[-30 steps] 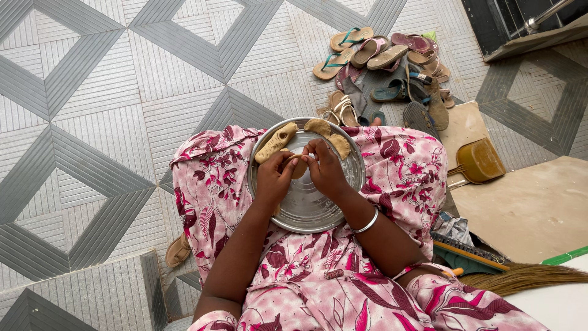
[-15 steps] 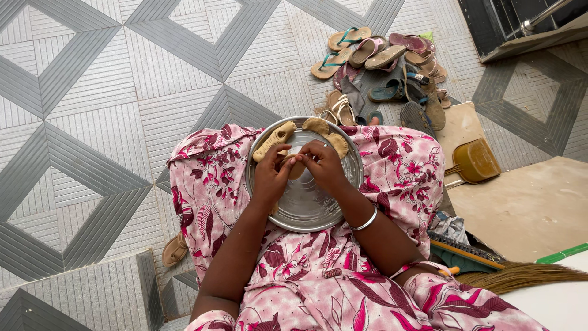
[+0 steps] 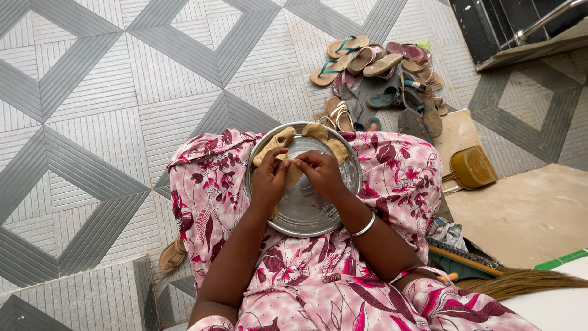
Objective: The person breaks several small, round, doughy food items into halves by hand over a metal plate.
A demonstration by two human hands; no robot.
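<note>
A round metal tray (image 3: 306,214) rests on my lap, over a pink flowered dress (image 3: 398,178). My left hand (image 3: 269,179) and my right hand (image 3: 320,175) meet above the tray, both pinching a tan folded piece of dough (image 3: 293,175). Three shaped dough pieces lie along the tray's far rim: a long one (image 3: 274,143) on the left, a half-moon (image 3: 316,130) in the middle and another (image 3: 337,150) on the right. A silver bangle (image 3: 364,227) circles my right wrist.
A heap of sandals and flip-flops (image 3: 386,79) lies on the grey patterned tile floor (image 3: 110,122) beyond my knees. A brown dustpan (image 3: 471,168), a brush (image 3: 465,257) and a straw broom (image 3: 520,282) are at my right. One sandal (image 3: 171,256) peeks out at my left.
My hands stay on the dough piece, with fingers shifting slightly along its edge. The view has drifted a little, so the tray sits slightly lower in the picture.
</note>
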